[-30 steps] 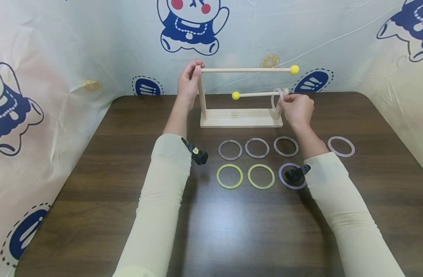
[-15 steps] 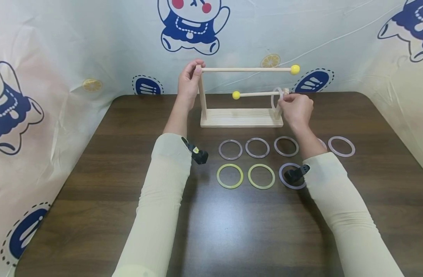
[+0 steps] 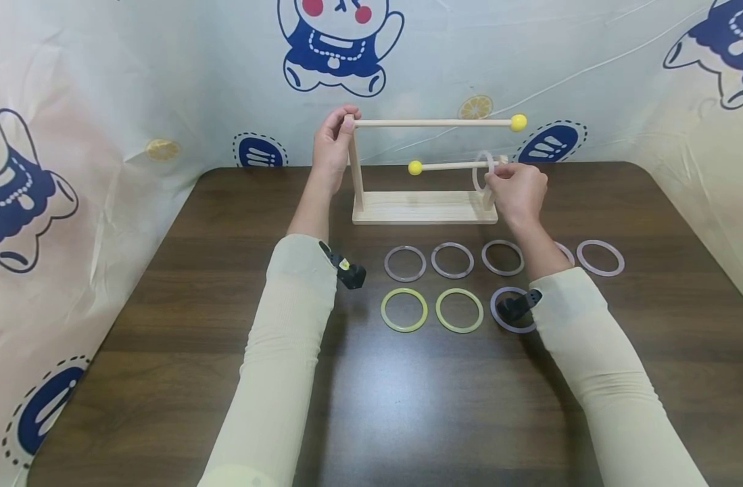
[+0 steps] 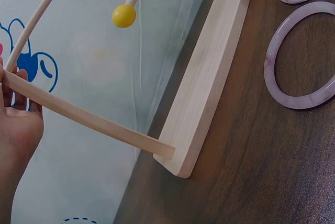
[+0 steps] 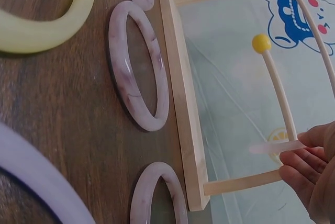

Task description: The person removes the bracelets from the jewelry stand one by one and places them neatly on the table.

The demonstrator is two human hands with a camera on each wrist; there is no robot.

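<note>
A pale wooden stand [image 3: 424, 208] has two posts, each bearing a horizontal rod tipped with a yellow ball. My left hand [image 3: 330, 150] grips the top of the taller left post, thumb in front and fingers behind. Between thumb and fingertips, my right hand [image 3: 521, 194] pinches a pale pinkish bangle [image 5: 269, 147]. This bangle encircles the lower rod [image 3: 450, 166], near the shorter right post. The upper rod [image 3: 432, 124] carries no bangle. In the right wrist view, the right fingers overlap the top of the short post [image 5: 243, 182].
In front of the stand, mottled lilac bangles [image 3: 452, 245] form a row, one partly behind the right forearm. Nearer lie two yellow-green bangles [image 3: 403, 329] and a violet bangle [image 3: 510, 330], partly covered by the right wrist camera [image 3: 514, 308]. A printed cloth [image 3: 182, 81] hangs behind the table.
My right hand has shifted slightly left, carrying the bangle a little along the lower rod away from the short post. The left hand keeps its place on the stand.
</note>
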